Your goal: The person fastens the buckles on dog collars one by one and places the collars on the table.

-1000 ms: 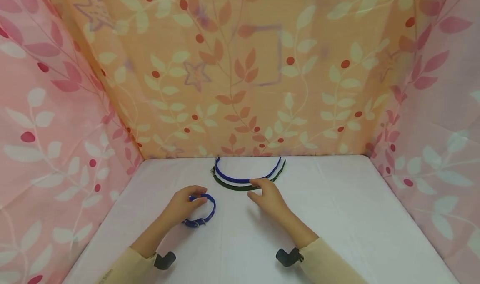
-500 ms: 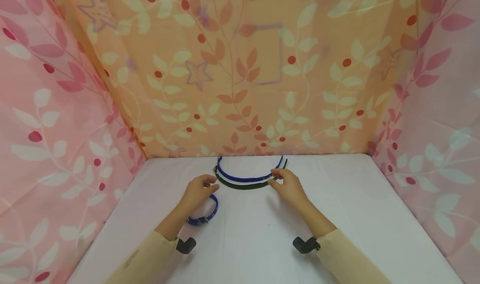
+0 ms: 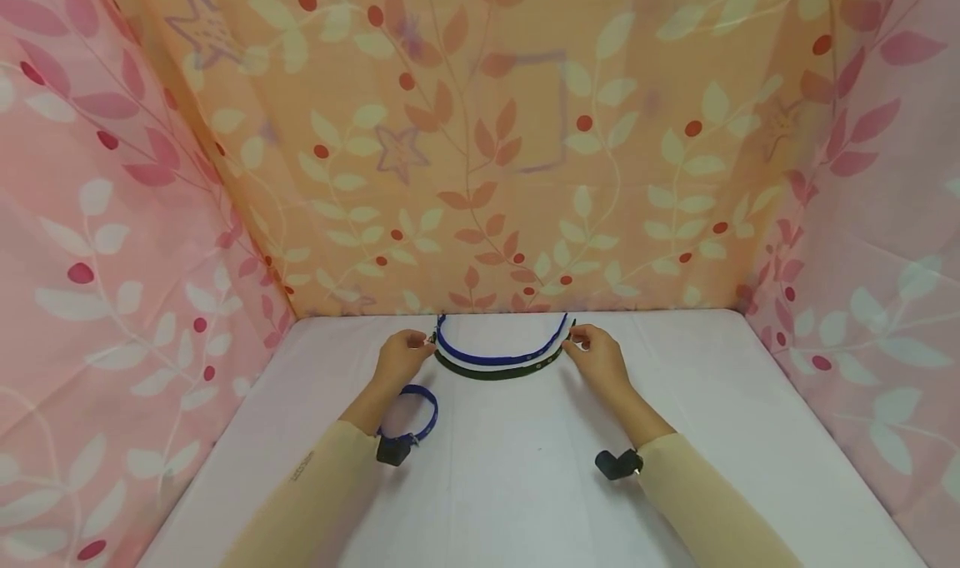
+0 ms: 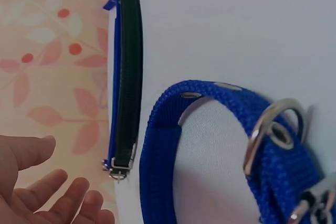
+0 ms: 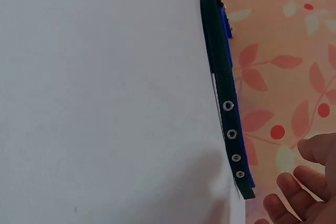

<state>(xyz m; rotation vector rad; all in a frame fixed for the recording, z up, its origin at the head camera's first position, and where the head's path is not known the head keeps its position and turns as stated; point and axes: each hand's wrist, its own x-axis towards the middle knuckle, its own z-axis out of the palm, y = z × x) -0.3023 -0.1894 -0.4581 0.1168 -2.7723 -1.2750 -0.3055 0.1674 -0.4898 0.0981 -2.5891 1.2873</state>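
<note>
An unbuckled dark green collar (image 3: 498, 375) lies curved at the back of the table, with an unbuckled blue collar (image 3: 487, 360) just behind it. Its buckle end is close to my left hand (image 3: 396, 361), whose fingers are loosely bent in the left wrist view. My right hand (image 3: 602, 360) is at the collar's holed end; in the right wrist view its fingers (image 5: 294, 198) are spread a little apart from the green strap (image 5: 223, 72). Whether fingertips touch the strap is hard to tell. A second blue collar (image 4: 160, 166), closed into a loop, stands beneath my left forearm.
A white-covered table (image 3: 510, 485) carries the collars. Floral cloth walls rise around it: orange at the back (image 3: 480, 176), pink at the left (image 3: 112, 343) and right (image 3: 885, 301). A dark camera mount (image 3: 618, 465) sits at the right sleeve.
Both hands have moved away from me: the left from over the looped blue collar to the green collar's buckle end, the right outward to its holed end. The collars stay in place.
</note>
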